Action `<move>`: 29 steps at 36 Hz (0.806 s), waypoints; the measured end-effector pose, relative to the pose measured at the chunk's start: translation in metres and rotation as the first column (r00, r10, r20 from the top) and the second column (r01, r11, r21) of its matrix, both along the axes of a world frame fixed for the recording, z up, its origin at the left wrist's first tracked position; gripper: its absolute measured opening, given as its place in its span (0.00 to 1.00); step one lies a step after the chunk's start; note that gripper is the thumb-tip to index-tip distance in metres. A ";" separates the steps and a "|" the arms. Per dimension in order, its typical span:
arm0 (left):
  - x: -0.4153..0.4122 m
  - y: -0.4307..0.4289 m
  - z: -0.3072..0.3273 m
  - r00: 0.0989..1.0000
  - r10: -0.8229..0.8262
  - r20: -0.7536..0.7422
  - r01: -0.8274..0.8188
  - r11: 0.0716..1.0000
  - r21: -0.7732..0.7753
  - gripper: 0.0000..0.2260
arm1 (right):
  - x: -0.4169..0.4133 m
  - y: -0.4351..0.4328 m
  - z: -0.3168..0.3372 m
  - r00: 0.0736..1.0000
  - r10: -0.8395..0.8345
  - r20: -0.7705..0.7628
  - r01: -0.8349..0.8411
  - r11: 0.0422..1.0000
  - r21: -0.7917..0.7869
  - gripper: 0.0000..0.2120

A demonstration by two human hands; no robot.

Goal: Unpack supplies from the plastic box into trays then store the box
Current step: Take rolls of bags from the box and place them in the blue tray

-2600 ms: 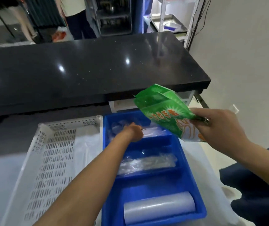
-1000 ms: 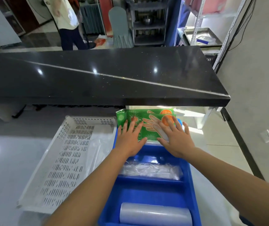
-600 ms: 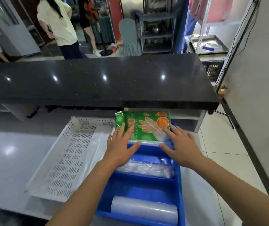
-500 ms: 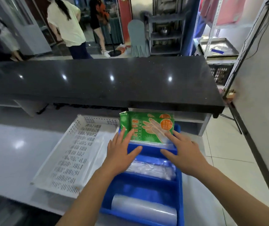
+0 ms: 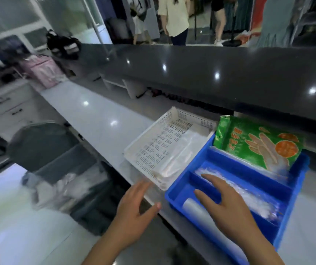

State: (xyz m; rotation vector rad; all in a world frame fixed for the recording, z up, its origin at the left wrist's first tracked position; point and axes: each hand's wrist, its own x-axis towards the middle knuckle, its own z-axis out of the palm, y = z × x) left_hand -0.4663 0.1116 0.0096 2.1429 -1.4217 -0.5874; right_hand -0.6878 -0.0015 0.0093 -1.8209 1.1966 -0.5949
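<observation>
A blue divided tray [image 5: 295, 190] sits on the white counter at the right. A green glove packet [image 5: 256, 142] leans in its far compartment. Clear plastic bags [image 5: 252, 199] fill the middle compartment and a clear roll [image 5: 189, 205] lies in the near one. A white perforated tray [image 5: 153, 148] with a clear bag [image 5: 180, 152] in it stands just left of the blue tray. My left hand [image 5: 134, 209] hovers with spread fingers off the counter's front edge, holding nothing. My right hand [image 5: 224, 203] hovers over the blue tray's near compartments, fingers spread and empty.
A black raised countertop [image 5: 210, 73] overhangs the back of the trays. A grey bin [image 5: 44, 148] with bags beside it stands on the floor at the left. Bags and white drawers [image 5: 10, 109] are at the far left. People stand beyond the counter.
Both hands have let go of the green packet and pulled back toward me. The view has swung left, so the trays now sit at the right.
</observation>
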 end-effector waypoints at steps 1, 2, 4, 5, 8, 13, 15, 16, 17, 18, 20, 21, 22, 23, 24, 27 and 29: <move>0.008 0.009 -0.002 0.999 0.030 -0.011 -0.030 0.999 0.020 0.26 | 0.009 0.004 0.000 1.000 0.017 -0.005 -0.017 1.000 0.010 0.23; 0.016 0.018 -0.005 0.997 0.068 -0.032 -0.067 0.997 0.043 0.26 | 0.019 0.008 0.001 0.999 0.035 -0.015 -0.035 0.999 0.017 0.23; 0.033 0.031 -0.011 0.987 0.132 -0.087 -0.124 0.988 0.093 0.28 | 0.039 0.019 0.003 0.996 0.074 -0.046 -0.074 0.997 0.010 0.24; 0.042 0.036 -0.014 0.983 0.148 -0.112 -0.135 0.984 0.115 0.28 | 0.049 0.024 0.004 0.994 0.092 -0.064 -0.092 0.996 -0.001 0.24; 0.071 0.049 -0.022 0.975 0.151 -0.162 -0.126 0.980 0.157 0.29 | 0.084 0.040 0.008 0.987 0.125 -0.103 -0.129 0.991 -0.032 0.22; 0.137 0.069 -0.027 0.956 0.172 -0.236 -0.148 0.982 0.117 0.30 | 0.158 0.060 0.013 0.955 0.240 -0.176 -0.249 0.968 -0.030 0.22; 0.167 0.079 -0.033 0.944 0.195 -0.265 -0.177 0.980 0.091 0.30 | 0.189 0.066 0.012 0.943 0.276 -0.188 -0.288 0.957 -0.039 0.23; 0.182 0.085 -0.037 0.940 0.210 -0.269 -0.195 0.977 0.083 0.30 | 0.206 0.069 0.010 0.937 0.292 -0.193 -0.306 0.951 -0.045 0.23; 0.197 0.092 -0.043 0.935 0.228 -0.270 -0.214 0.973 0.081 0.30 | 0.223 0.072 0.007 0.930 0.308 -0.201 -0.324 0.945 -0.049 0.23; 0.212 0.099 -0.050 0.930 0.248 -0.271 -0.234 0.969 0.083 0.30 | 0.239 0.076 0.003 0.920 0.327 -0.215 -0.345 0.937 -0.051 0.23; 0.238 0.115 -0.063 0.917 0.295 -0.269 -0.278 0.955 0.098 0.30 | 0.270 0.084 -0.005 0.888 0.384 -0.253 -0.408 0.912 -0.049 0.23; 0.250 0.124 -0.069 0.906 0.324 -0.270 -0.306 0.946 0.110 0.30 | 0.284 0.088 -0.008 0.865 0.422 -0.272 -0.448 0.893 -0.041 0.23; 0.259 0.133 -0.074 0.892 0.358 -0.276 -0.336 0.933 0.125 0.30 | 0.297 0.092 -0.010 0.839 0.459 -0.291 -0.487 0.873 -0.025 0.23; 0.268 0.144 -0.078 0.874 0.394 -0.285 -0.367 0.919 0.142 0.31 | 0.309 0.095 -0.010 0.813 0.493 -0.310 -0.521 0.854 -0.009 0.23; 0.276 0.154 -0.081 0.854 0.426 -0.298 -0.398 0.905 0.152 0.31 | 0.320 0.098 -0.010 0.788 0.520 -0.329 -0.549 0.836 0.007 0.23; 0.298 0.181 -0.090 0.781 0.516 -0.351 -0.492 0.855 0.163 0.29 | 0.357 0.101 -0.010 0.748 0.569 -0.342 -0.596 0.802 0.031 0.23; 0.312 0.191 -0.097 0.727 0.575 -0.375 -0.552 0.814 0.180 0.28 | 0.382 0.098 -0.015 0.731 0.589 -0.345 -0.617 0.786 0.034 0.23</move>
